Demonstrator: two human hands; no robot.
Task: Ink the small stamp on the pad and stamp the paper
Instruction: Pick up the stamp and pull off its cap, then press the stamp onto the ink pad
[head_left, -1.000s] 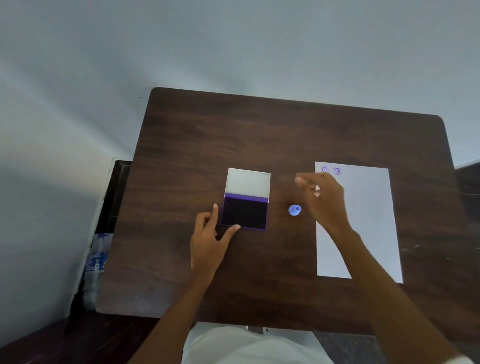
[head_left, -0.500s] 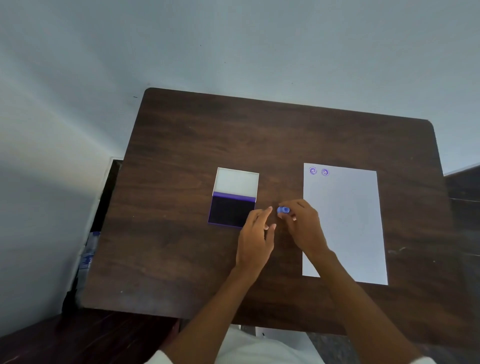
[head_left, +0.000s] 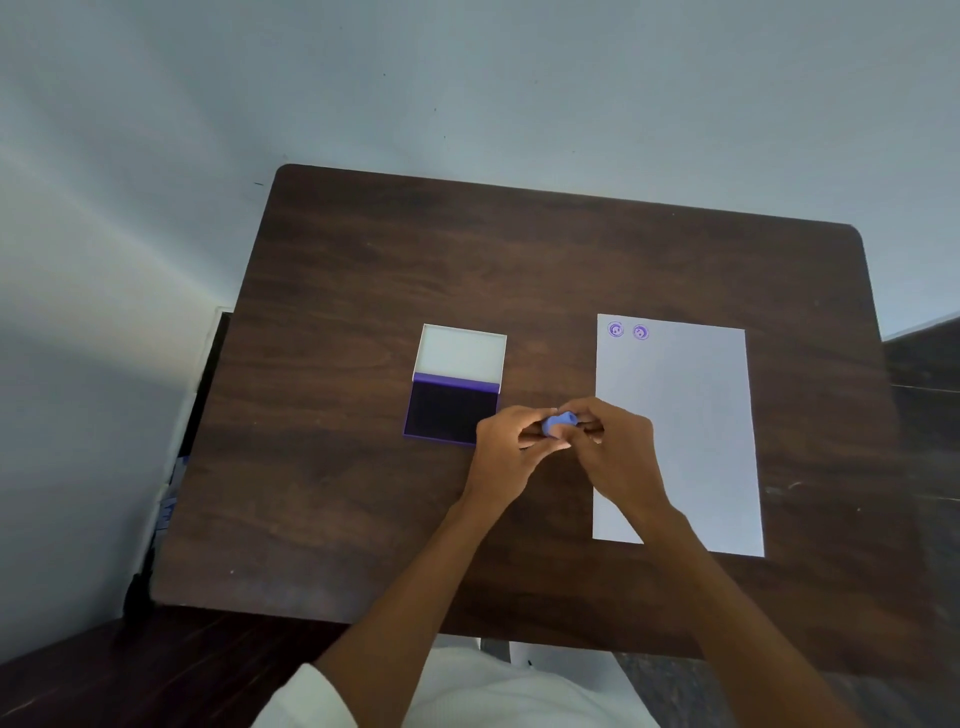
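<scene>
Both hands now meet at the small stamp (head_left: 558, 422), lifted off the surface (head_left: 363, 270) between ink pad (head_left: 451, 413) and paper (head_left: 680, 431). Left hand (head_left: 506, 447) and right hand (head_left: 615, 447) each pinch the blue stamp with fingertips. Pad lies open, lid flipped back, just left of hands. 2 purple prints (head_left: 627, 331) sit at paper's top left corner.

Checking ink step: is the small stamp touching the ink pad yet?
Apart. The head view shows the small stamp pinched between left hand and right hand, with bare table beside the ink pad.
</scene>
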